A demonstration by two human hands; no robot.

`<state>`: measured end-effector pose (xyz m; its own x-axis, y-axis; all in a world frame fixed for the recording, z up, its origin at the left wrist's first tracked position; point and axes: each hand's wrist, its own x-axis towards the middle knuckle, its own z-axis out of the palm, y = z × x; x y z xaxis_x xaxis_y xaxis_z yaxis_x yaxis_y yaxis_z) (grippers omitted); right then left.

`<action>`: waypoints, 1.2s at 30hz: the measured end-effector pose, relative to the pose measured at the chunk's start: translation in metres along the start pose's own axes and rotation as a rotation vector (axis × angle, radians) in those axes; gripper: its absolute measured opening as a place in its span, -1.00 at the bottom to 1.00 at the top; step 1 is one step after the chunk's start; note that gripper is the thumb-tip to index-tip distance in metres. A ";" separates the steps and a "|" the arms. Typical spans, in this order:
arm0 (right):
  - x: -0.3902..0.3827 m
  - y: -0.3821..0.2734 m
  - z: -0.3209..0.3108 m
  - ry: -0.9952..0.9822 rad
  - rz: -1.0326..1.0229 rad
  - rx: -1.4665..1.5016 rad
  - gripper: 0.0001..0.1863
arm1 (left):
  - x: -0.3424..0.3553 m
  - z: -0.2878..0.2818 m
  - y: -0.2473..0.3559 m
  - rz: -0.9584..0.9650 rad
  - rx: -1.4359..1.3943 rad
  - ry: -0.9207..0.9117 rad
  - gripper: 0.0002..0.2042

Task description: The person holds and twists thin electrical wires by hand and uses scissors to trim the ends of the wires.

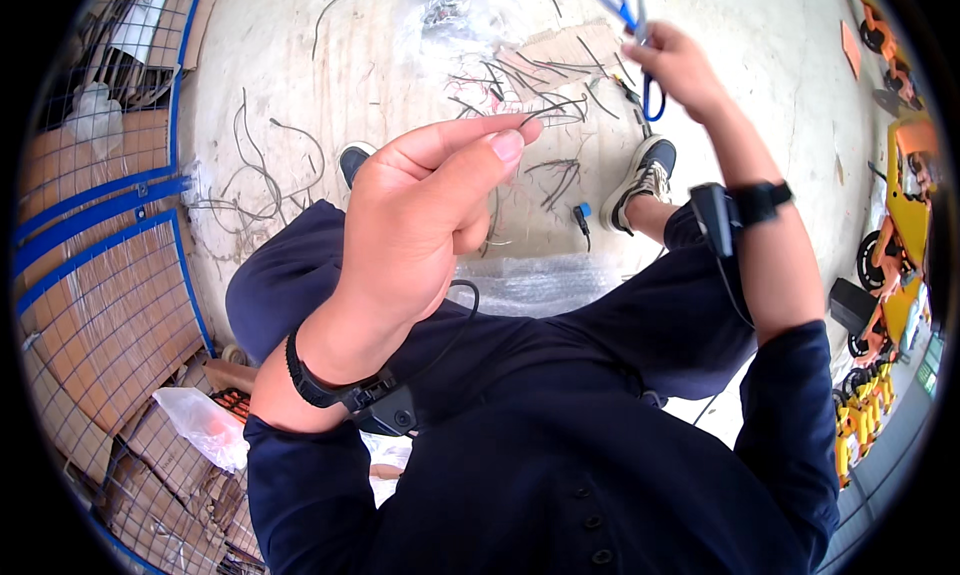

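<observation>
Raised in the middle, my left hand point(415, 215) is closed, its thumb and forefinger pinching a thin dark wire point(548, 110) that lies across the view of the cut pieces behind it. Up and to the right, my right hand point(675, 70) grips scissors point(630, 10) with blue handles, one handle hanging below my fingers. On the floor beneath are several short black wire pieces point(560, 175) and a small blue-and-black connector point(583, 215) near my right shoe point(650, 165).
The pale floor point(350, 95) holds loose long wires point(255, 165), a clear plastic bag point(450, 10) and bubble wrap point(530, 280). Blue mesh cages with cardboard point(100, 315) stand at left. Yellow-and-orange wheeled items point(880, 395) line the right side. A clear bag point(200, 425) sits lower left.
</observation>
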<state>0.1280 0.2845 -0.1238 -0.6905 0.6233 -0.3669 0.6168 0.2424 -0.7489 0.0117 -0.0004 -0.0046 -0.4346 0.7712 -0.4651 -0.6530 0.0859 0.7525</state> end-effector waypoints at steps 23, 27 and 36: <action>0.022 -0.066 0.047 -0.360 -0.415 0.322 -0.64 | 0.004 -0.012 -0.001 0.733 0.962 0.031 -0.81; -0.071 -0.136 0.012 -0.814 -0.292 0.436 -0.54 | -0.003 -0.004 0.005 0.981 1.065 0.054 -0.78; -0.141 -0.132 0.001 -0.317 -0.466 0.399 -0.91 | -0.006 0.011 0.008 0.848 0.835 -0.022 -0.88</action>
<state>0.1442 0.1639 0.0262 -0.9646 0.2579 -0.0555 0.0843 0.1019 -0.9912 0.0157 0.0021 0.0094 -0.5170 0.7899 0.3298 0.4476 -0.0789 0.8907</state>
